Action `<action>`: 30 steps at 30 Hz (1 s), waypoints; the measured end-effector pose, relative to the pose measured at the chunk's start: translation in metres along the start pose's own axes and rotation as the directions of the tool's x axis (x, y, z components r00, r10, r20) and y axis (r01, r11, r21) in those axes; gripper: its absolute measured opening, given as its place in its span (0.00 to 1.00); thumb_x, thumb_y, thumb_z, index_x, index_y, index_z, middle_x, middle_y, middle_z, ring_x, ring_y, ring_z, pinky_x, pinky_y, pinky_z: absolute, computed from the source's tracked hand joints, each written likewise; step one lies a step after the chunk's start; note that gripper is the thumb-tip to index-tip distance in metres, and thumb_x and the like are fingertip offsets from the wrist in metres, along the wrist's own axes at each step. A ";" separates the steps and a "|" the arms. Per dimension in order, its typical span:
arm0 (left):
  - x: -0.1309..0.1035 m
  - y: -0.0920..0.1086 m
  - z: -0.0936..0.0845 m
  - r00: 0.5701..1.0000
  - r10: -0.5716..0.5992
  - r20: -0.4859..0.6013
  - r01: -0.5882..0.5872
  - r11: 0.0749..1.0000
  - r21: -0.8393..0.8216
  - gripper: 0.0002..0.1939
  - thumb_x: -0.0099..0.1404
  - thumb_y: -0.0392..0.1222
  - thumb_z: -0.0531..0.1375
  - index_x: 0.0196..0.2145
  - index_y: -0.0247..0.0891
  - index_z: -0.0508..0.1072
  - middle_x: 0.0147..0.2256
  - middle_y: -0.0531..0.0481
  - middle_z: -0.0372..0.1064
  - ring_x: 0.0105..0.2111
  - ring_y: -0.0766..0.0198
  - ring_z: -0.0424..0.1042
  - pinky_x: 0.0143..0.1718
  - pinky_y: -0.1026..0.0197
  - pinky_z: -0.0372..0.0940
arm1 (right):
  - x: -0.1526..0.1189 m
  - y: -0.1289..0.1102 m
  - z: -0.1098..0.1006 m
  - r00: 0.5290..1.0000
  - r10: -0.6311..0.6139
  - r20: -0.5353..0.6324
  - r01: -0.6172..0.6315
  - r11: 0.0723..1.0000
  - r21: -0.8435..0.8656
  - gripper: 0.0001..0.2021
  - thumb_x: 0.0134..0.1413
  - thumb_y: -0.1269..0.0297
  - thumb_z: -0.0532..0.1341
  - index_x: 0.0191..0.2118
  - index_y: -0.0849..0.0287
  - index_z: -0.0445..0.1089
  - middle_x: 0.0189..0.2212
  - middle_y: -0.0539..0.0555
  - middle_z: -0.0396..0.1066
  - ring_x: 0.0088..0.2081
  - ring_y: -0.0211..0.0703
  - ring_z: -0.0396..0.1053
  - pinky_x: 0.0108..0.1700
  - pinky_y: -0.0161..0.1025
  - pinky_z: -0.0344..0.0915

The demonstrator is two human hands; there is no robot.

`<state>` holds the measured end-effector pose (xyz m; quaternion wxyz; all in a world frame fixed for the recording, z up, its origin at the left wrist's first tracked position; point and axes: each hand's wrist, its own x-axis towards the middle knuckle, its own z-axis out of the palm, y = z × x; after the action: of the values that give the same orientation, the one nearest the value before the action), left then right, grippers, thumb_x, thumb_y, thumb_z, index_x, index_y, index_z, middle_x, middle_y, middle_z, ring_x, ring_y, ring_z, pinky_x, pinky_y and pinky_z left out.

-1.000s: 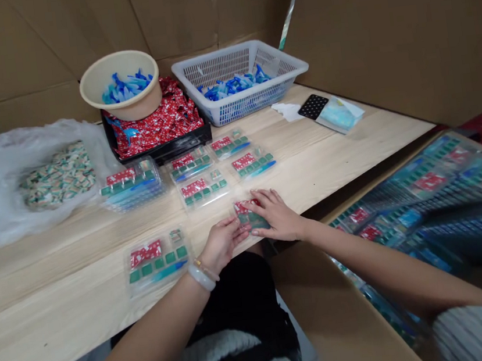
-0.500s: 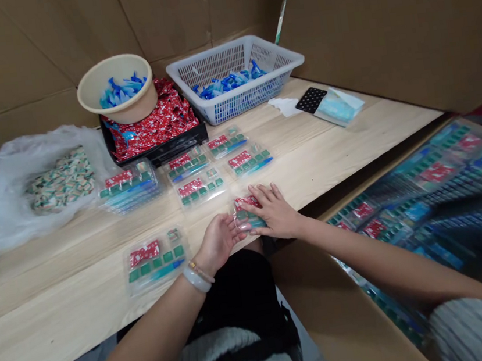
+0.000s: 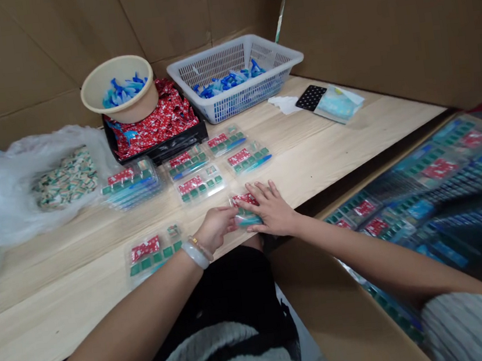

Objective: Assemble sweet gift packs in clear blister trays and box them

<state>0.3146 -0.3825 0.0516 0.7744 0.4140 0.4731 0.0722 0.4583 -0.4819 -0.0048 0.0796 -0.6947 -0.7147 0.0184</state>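
Note:
At the table's front edge lies a clear plastic blister pack (image 3: 243, 202) with a red packet, green squares and a blue stick-like piece inside, partly covered by my hands. My right hand (image 3: 273, 210) rests flat across its right side, fingers spread. My left hand (image 3: 216, 228) is closed, its fingertips pinching the pack's left edge. Another filled blister pack (image 3: 146, 249) lies to the left, partly behind my left wrist. Farther back are several similar packs (image 3: 200, 185) and a stack of them (image 3: 131, 185).
Behind stand a cream bowl (image 3: 120, 110) of blue pieces, a black tray (image 3: 162, 150) of red packets and a white basket (image 3: 240, 101). A plastic bag (image 3: 0, 192) of small pieces lies left. A cardboard box (image 3: 316, 288) of packs stands right, below the table. A tissue pack (image 3: 339, 104) lies back right.
My left hand has turned over and its fingers have curled from loosely open to a pinch at the pack's left edge. My right hand stays spread on the pack.

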 end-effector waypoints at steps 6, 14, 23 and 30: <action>0.002 -0.003 0.005 0.997 0.016 -0.075 -0.019 0.999 -0.043 0.03 0.48 0.30 0.61 0.25 0.31 0.72 0.24 0.51 0.68 0.23 0.69 0.65 0.28 0.65 0.57 | 0.000 0.000 0.000 1.000 0.013 -0.013 -0.013 1.000 -0.010 0.38 0.44 0.36 0.52 0.60 0.44 0.47 0.63 0.57 0.37 0.60 0.67 0.37 0.55 0.64 0.31; 0.005 -0.003 0.005 0.990 0.036 -0.137 -0.036 0.999 0.003 0.03 0.48 0.30 0.60 0.24 0.30 0.70 0.23 0.50 0.67 0.22 0.69 0.65 0.28 0.64 0.58 | 0.001 -0.001 0.002 1.000 0.007 -0.019 -0.008 0.998 -0.057 0.39 0.43 0.36 0.52 0.61 0.45 0.45 0.63 0.58 0.37 0.60 0.68 0.38 0.55 0.64 0.31; 0.017 -0.005 -0.007 0.998 0.066 0.010 -0.067 0.996 0.059 0.04 0.49 0.31 0.58 0.27 0.29 0.70 0.23 0.49 0.67 0.23 0.69 0.66 0.27 0.65 0.59 | 0.002 -0.002 0.000 0.997 0.079 0.008 -0.078 0.995 -0.060 0.38 0.45 0.35 0.49 0.61 0.43 0.45 0.64 0.55 0.32 0.60 0.68 0.38 0.55 0.63 0.32; 0.028 -0.018 -0.012 0.934 0.328 -0.141 -0.254 0.887 0.385 0.09 0.48 0.31 0.61 0.31 0.32 0.69 0.21 0.54 0.65 0.21 0.69 0.64 0.26 0.64 0.60 | 0.002 -0.003 0.003 0.997 0.080 0.002 -0.080 0.995 -0.052 0.37 0.44 0.36 0.51 0.60 0.41 0.45 0.64 0.54 0.31 0.61 0.68 0.34 0.55 0.63 0.29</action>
<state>0.3150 -0.3727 0.0174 0.6133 0.6057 0.4866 0.1419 0.4553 -0.4796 -0.0076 0.0593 -0.7246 -0.6866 0.0047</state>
